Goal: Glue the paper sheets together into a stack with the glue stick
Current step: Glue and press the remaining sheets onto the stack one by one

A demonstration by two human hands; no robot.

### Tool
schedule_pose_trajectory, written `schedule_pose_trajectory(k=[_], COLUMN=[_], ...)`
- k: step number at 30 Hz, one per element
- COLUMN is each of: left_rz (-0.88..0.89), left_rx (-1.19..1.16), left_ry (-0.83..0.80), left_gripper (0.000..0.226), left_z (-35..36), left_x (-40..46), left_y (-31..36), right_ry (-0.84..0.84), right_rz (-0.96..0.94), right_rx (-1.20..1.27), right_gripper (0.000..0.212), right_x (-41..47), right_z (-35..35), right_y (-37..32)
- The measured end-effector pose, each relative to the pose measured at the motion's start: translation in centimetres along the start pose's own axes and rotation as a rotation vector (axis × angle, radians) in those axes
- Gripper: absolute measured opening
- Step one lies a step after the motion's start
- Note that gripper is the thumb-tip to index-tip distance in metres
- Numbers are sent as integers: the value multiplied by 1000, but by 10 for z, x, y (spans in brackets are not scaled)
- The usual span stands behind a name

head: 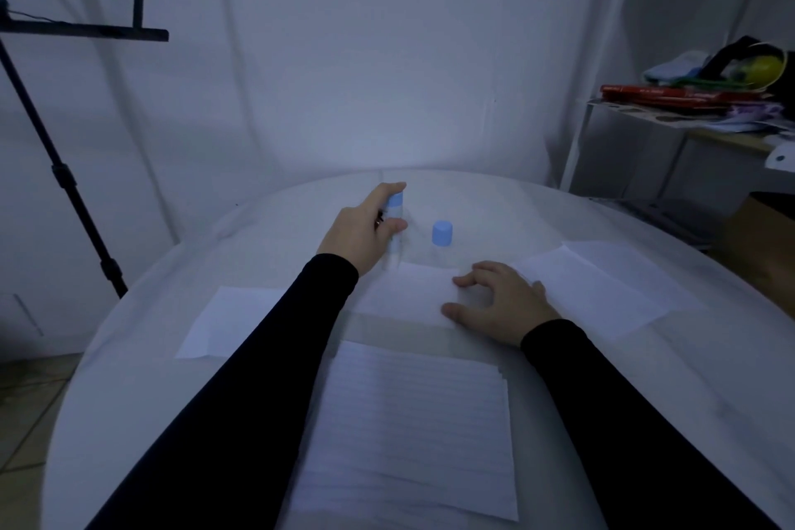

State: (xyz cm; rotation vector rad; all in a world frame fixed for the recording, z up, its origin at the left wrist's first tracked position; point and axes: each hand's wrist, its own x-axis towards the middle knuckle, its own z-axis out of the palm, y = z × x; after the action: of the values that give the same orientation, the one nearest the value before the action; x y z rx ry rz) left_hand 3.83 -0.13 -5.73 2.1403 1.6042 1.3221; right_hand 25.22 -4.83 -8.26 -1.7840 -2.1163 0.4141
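My left hand [365, 228] grips the uncapped glue stick [394, 224], a white tube with a blue end, its tip down near the far left corner of a white paper sheet [404, 293]. The stick's blue cap [442, 233] stands upright on the table just right of it. My right hand [503, 301] rests on the right edge of that sheet, fingers spread and lightly bent. A stack of lined sheets [413, 426] lies nearest me. Single white sheets lie at the left [228, 323] and the right [602, 284].
All of it lies on a round white table [129, 379]. A black stand [60, 168] rises left of the table. At the right a shelf [688, 116] holds red books and clutter, with a cardboard box [761, 232] below it. A white wall is behind.
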Motion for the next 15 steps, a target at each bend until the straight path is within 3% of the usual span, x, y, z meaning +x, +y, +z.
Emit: schedule_pose_trajectory(k=[15], left_rz=[-69], left_rx=[55], left_ry=[60], left_gripper=[41], left_z=[-21], left_x=[-1], left_y=[-19], right_ry=[6], right_rz=[0], right_rx=[25], right_gripper=[52], right_x=[2], right_z=[2], right_y=[2])
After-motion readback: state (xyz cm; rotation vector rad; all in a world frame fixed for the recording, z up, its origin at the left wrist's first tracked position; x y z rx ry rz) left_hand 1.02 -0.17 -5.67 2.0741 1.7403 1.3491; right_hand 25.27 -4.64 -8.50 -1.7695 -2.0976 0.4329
